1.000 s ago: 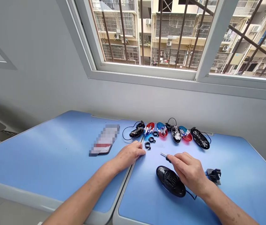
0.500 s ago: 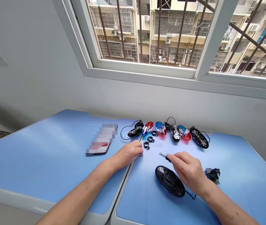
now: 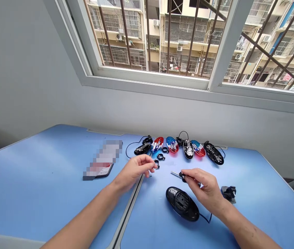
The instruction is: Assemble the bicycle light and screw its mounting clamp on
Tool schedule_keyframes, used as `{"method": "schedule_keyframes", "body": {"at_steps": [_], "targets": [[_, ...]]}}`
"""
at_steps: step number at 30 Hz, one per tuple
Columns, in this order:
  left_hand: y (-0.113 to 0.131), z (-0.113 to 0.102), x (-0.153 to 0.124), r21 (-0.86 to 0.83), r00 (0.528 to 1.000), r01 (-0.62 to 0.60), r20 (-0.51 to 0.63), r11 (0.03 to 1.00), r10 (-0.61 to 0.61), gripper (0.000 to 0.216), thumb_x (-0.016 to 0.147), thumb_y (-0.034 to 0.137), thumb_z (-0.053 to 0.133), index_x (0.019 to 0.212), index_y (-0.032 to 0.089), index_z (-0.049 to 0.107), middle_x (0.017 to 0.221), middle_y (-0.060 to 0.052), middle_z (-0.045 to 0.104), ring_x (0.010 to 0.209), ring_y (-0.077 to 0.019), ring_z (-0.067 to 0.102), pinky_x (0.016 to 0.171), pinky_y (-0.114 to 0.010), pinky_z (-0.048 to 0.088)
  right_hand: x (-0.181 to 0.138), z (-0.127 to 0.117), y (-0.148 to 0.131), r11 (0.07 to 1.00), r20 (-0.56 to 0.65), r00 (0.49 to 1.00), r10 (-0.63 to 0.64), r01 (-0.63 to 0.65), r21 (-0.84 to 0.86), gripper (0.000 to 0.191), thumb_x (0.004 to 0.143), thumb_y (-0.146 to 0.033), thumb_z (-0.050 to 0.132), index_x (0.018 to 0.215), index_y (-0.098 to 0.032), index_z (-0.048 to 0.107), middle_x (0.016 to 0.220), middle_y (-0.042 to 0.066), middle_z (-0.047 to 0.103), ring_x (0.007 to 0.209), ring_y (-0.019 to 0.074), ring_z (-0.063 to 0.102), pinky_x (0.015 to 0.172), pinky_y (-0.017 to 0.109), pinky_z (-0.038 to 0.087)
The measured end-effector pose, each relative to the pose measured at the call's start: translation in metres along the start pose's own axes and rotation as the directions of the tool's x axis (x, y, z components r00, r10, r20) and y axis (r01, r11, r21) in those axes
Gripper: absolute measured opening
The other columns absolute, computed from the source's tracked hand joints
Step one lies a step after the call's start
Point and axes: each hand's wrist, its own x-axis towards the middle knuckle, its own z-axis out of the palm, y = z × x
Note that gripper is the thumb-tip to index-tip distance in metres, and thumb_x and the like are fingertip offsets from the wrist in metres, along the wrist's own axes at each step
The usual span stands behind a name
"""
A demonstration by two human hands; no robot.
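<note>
My right hand (image 3: 205,188) grips a small screwdriver (image 3: 176,173) by its black handle, with the silver shaft pointing left. Below it lies an oval black housing (image 3: 172,208), its ridged round mount facing up and a black cable (image 3: 206,218) trailing from its right end. My left hand (image 3: 138,169) hovers over the seam between the tables, thumb and fingertips pinched together. Whatever may be between those fingertips is too small to make out. Just beyond them are black ring clamps (image 3: 161,157). A tiny object (image 3: 150,175) lies on the table under the left fingers.
Along the back edge stand red-and-blue oval shells (image 3: 157,144) and open black housings (image 3: 214,154) with cables. A black bracket (image 3: 229,193) lies right of my right hand. A phone (image 3: 102,160) rests on the left table (image 3: 40,180). Wall and barred window lie behind.
My left hand has risen from the tabletop, its fingers now more visible. My right hand still holds the screwdriver, its grip turned slightly. The whole view has shifted a little.
</note>
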Motion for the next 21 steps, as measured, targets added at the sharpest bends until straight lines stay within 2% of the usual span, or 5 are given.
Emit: {"method": "schedule_keyframes", "body": {"at_steps": [2, 4, 7, 12, 21], "targets": [[0.012, 0.017, -0.001, -0.150, 0.998, 0.057, 0.042, 0.987, -0.051, 0.018, 0.080, 0.034, 0.055, 0.076, 0.016, 0.055, 0.080, -0.007, 0.067, 0.062, -0.0131, 0.059, 0.051, -0.022, 0.046, 0.002, -0.002, -0.003, 0.999, -0.019, 0.999, 0.041, -0.040, 0.028, 0.024, 0.087, -0.011, 0.051, 0.104, -0.021, 0.065, 0.077, 0.003, 0.070, 0.060, 0.0124, 0.061, 0.051, 0.023, 0.050], [0.022, 0.035, -0.001, -0.514, 0.966, 0.258, 0.162, 0.818, -0.203, 0.019, 0.068, 0.028, 0.070, 0.072, 0.015, 0.057, 0.076, -0.006, 0.067, 0.062, -0.0119, 0.059, 0.050, -0.019, 0.044, 0.003, -0.005, -0.005, 0.997, -0.021, 0.998, 0.062, -0.061, 0.039, 0.025, 0.087, -0.010, 0.052, 0.104, -0.020, 0.065, 0.078, 0.004, 0.070, 0.062, 0.0127, 0.063, 0.053, 0.023, 0.051], [0.031, 0.056, 0.003, -0.709, 0.941, 0.337, 0.246, 0.620, -0.230, 0.021, 0.061, 0.022, 0.079, 0.069, 0.013, 0.061, 0.071, -0.004, 0.067, 0.058, -0.0085, 0.057, 0.050, -0.017, 0.043, 0.005, -0.010, -0.006, 0.998, -0.019, 0.999, 0.048, -0.048, 0.028, 0.027, 0.086, -0.008, 0.052, 0.106, -0.021, 0.065, 0.083, 0.004, 0.071, 0.067, 0.0130, 0.064, 0.057, 0.023, 0.052], [0.033, 0.072, 0.008, -0.807, 0.939, 0.343, 0.275, 0.482, -0.207, 0.026, 0.059, 0.018, 0.083, 0.079, 0.011, 0.067, 0.067, -0.002, 0.066, 0.059, -0.0084, 0.058, 0.052, -0.016, 0.045, 0.008, -0.013, -0.005, 0.999, -0.015, 0.999, -0.037, 0.036, -0.036, 0.030, 0.086, -0.006, 0.050, 0.109, -0.022, 0.063, 0.081, 0.004, 0.070, 0.068, 0.0131, 0.063, 0.059, 0.025, 0.053], [0.029, 0.078, 0.004, -0.844, 0.928, 0.352, 0.261, 0.404, -0.265, 0.029, 0.056, 0.024, 0.087, 0.075, 0.011, 0.069, 0.063, -0.001, 0.064, 0.057, -0.0067, 0.056, 0.048, -0.013, 0.043, 0.007, -0.009, -0.001, 0.996, -0.018, 0.999, -0.050, 0.049, -0.079, 0.032, 0.087, -0.006, 0.050, 0.112, -0.022, 0.061, 0.083, 0.005, 0.070, 0.070, 0.0138, 0.064, 0.061, 0.026, 0.054]]}}
